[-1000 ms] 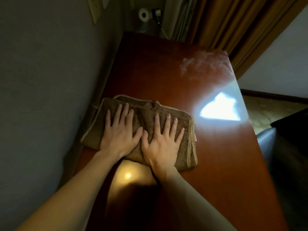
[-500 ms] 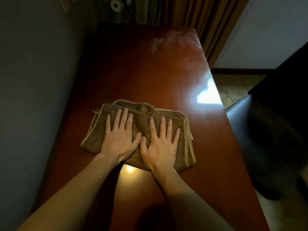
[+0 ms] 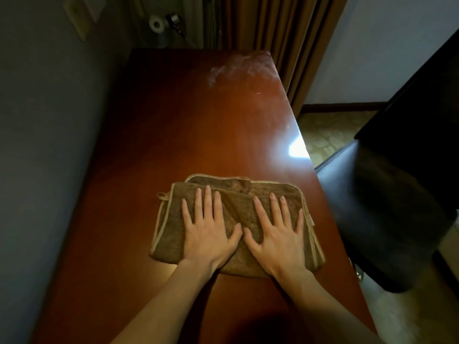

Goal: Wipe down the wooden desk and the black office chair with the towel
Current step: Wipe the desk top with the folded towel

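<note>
Glossy wooden desk (image 3: 188,125) bears folded terry towel (image 3: 236,212) (hands flat)

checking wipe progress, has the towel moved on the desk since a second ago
Yes. The towel has slid right across the desk: away from the wall, toward the edge beside the chair.

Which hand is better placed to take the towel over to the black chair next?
Probably the right hand. It lies flat on the towel, nearer the desk edge where the chair stands; the left hand is farther away.
</note>
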Available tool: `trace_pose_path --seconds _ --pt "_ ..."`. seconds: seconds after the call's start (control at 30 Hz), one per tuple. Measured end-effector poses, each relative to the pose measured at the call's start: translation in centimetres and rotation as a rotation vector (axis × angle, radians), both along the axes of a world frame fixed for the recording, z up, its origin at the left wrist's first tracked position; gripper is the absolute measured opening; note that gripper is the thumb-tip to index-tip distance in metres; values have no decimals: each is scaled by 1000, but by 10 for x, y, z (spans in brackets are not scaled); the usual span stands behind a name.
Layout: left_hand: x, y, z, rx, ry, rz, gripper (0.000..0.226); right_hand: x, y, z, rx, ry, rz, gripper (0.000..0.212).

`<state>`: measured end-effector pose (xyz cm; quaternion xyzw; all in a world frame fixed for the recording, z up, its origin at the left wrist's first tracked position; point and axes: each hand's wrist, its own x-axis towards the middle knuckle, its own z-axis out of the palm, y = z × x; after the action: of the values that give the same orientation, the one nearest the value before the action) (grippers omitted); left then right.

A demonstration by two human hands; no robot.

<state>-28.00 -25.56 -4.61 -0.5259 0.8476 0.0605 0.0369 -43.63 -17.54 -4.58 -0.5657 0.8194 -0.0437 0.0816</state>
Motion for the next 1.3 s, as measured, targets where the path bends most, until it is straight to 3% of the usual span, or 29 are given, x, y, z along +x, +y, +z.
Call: trace_pose_path --seconds 0.3,0.5,0.77,1.3 --pt "-80 -34 -10 -58 42 60 95 -72 -36 -8 -103 -9 -12 75" --pt "-119 -81 -9 -78 2 87 98 -122 -84 -9 -94 -81 177 72" --pt "-156 -134 -14 -140 43 203 98 -164 -151 -14 -121 -131 217 75" --pt "-204 -270 -15 -169 66 288 93 -193 -291 -13 -143 -56 141 74"
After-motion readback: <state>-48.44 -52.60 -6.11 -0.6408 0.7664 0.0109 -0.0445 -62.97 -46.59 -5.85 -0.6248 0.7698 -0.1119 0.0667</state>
